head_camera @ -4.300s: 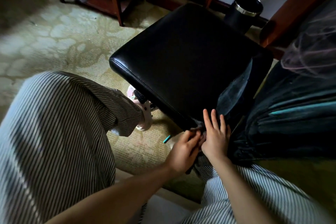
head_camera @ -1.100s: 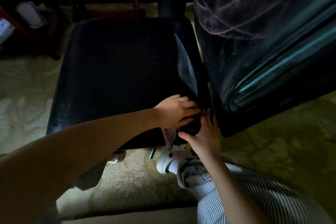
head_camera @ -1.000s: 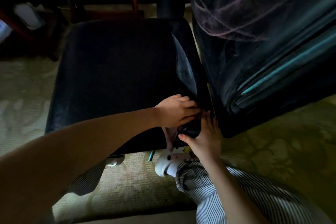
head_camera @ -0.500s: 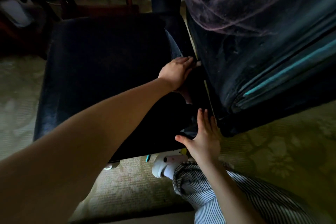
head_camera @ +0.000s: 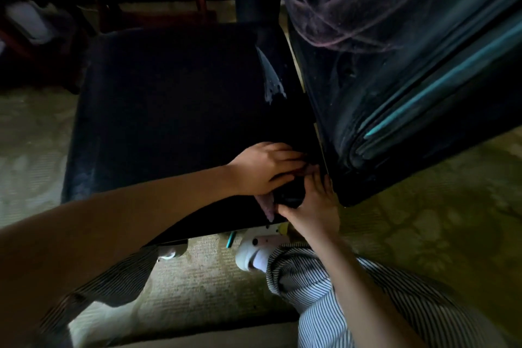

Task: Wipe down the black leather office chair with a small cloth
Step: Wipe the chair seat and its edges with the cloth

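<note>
We look down on the chair (head_camera: pixel 169 110). Its seat is black, flat and almost square, and the leather looks dull. A pale, shiny streak (head_camera: pixel 271 79) runs near the seat's right edge. The cloth (head_camera: pixel 267 206) is small and pinkish. It lies at the front right corner of the seat under our left hand (head_camera: pixel 262 169), with one end poking out.

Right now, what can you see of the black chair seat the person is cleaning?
The chair seat is a broad, squarish cushion in black, leather-like material with rounded edges, lying flat above the patterned carpet. Its surface looks dark and dull, with a pale streak near the far right edge. At the near right corner the left hand holds a pinkish cloth against it, and the right hand braces the same corner from the side. Its base is hidden.
</note>
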The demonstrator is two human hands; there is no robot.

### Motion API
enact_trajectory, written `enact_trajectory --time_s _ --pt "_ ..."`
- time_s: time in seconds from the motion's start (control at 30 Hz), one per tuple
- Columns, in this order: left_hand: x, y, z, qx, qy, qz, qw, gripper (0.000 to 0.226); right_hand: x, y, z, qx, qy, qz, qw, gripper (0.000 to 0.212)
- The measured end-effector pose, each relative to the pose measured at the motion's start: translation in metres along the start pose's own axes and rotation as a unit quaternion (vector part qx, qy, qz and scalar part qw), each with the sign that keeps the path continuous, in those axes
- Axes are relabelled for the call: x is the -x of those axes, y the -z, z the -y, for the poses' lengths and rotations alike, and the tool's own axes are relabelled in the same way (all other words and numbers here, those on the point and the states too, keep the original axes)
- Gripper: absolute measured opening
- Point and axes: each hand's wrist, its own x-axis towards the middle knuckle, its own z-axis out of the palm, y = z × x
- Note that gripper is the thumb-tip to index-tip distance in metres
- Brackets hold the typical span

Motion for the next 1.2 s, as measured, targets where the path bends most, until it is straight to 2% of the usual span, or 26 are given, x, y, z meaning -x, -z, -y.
enact_trajectory --time_s 0.07,0.13,0.17,0.23,0.3,0.43,0.5,0.63,0.8,1.03,1.1,1.2 --pt "0.011 0.005 -0.002 -0.107 0.016 0.03 0.994 0.057 -0.003 0.008 0.005 0.003 0.002 0.035 0.999 0.093" --pt "0.02 0.006 -0.004 -0.169 0.058 0.048 0.983 0.068 -0.008 0.018 0.013 -0.003 0.01 0.045 0.999 0.079" --pt "0.023 0.006 -0.003 -0.177 0.077 0.028 0.981 0.068 -0.012 0.023 0.017 -0.008 0.018 0.038 0.999 0.069" --pt "0.023 0.001 -0.001 -0.132 0.111 -0.029 0.985 0.059 -0.019 0.029 0.023 -0.008 0.04 -0.003 0.999 0.055" --pt "0.018 -0.006 0.008 -0.067 0.095 -0.069 0.991 0.045 -0.028 0.032 0.028 -0.032 0.075 -0.054 0.995 0.051" --pt "0.006 -0.01 0.025 -0.032 0.023 -0.065 0.997 0.035 -0.045 0.017 0.029 -0.073 0.138 -0.094 0.983 0.051" --pt "0.001 -0.011 0.037 -0.035 0.006 -0.085 0.996 0.035 -0.051 0.003 0.023 -0.073 0.116 -0.107 0.985 0.053" --pt "-0.015 -0.009 0.064 -0.034 0.001 -0.08 0.996 0.039 -0.058 -0.02 0.021 -0.002 0.078 -0.139 0.987 0.077" --pt "-0.034 -0.004 0.097 -0.033 0.024 -0.051 0.998 0.042 -0.059 -0.023 0.022 0.034 0.073 -0.152 0.985 0.071" --pt "-0.051 0.001 0.139 -0.033 0.118 -0.063 0.99 0.047 -0.062 -0.029 0.022 0.07 0.078 -0.208 0.973 0.062" --pt "-0.052 0.008 0.156 -0.025 0.197 -0.098 0.975 0.05 -0.062 -0.03 0.021 0.064 0.077 -0.208 0.973 0.062" --pt "-0.056 0.021 0.188 -0.018 0.368 -0.137 0.919 0.061 -0.061 -0.032 0.022 0.048 0.071 -0.217 0.973 0.063"
